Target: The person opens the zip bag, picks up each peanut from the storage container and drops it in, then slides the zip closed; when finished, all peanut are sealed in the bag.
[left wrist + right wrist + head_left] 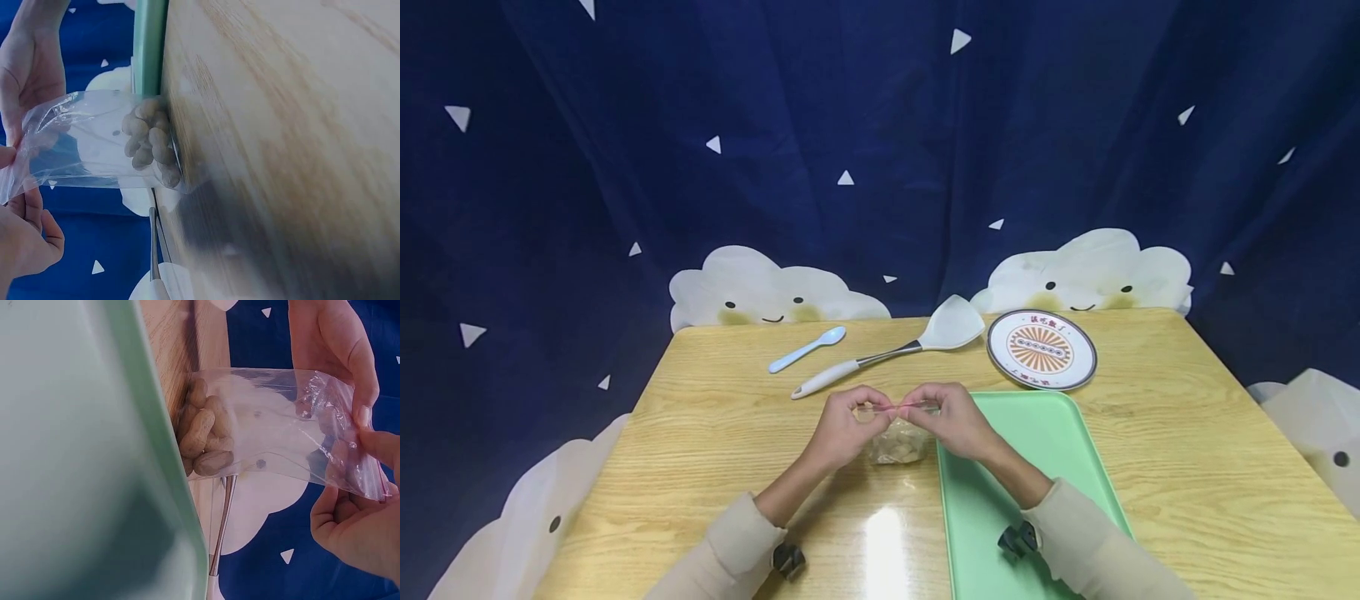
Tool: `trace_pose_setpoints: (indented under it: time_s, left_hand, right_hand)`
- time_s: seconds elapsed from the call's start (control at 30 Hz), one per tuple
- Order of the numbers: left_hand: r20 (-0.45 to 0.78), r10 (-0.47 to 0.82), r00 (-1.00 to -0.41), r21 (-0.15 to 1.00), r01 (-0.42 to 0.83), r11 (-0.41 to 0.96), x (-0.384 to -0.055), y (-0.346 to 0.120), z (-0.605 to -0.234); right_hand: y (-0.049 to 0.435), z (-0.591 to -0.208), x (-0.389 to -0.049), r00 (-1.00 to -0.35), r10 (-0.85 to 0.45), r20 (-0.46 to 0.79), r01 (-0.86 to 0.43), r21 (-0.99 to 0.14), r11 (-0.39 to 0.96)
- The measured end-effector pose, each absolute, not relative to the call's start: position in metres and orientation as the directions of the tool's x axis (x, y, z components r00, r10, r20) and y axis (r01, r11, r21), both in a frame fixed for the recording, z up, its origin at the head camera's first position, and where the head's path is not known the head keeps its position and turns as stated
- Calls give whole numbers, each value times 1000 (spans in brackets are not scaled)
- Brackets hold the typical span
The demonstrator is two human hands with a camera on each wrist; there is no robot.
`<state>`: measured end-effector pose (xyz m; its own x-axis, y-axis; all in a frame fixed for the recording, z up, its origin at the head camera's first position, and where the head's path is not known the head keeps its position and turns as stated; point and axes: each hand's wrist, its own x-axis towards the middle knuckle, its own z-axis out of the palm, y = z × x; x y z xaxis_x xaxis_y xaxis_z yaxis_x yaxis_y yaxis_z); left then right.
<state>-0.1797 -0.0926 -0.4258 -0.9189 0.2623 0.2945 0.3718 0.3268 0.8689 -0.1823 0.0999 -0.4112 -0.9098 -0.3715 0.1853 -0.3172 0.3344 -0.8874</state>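
Note:
A clear zip bag (269,425) stands upright over the table with several unshelled peanuts (206,434) gathered at its bottom. Its red-lined zip edge runs along the top. My left hand (844,427) pinches that top edge from the left, thumb and fingertips close to the middle. From the other side my right hand (955,421) pinches the same edge, and the two sets of fingertips nearly meet. In the left wrist view the peanuts (150,140) sit right at the tabletop, beside the green tray's rim.
A green tray (1022,500) lies under my right forearm. Behind the hands are a light blue spoon (808,348), a white spatula (951,325) with a grey-and-white handle, and a patterned round plate (1041,350). All rest on the wooden table (700,467), before a dark blue curtain.

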Motion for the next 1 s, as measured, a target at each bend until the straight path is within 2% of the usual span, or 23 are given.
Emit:
trace_pose_setpoints:
  time_s: [0.5, 0.73, 1.0]
  left_hand:
    - [324, 282, -903, 821, 416, 390, -177, -105, -423]
    - [343, 267, -900, 806, 429, 408, -174, -113, -420]
    - [376, 219, -900, 780, 435, 450, -176, -120, -417]
  right_hand:
    - [126, -407, -185, -906, -387, 170, -340, -837, 429]
    - [133, -397, -186, -881, -439, 178, -411, -748, 522]
    - [140, -394, -185, -887, -396, 238, -442, -690, 573]
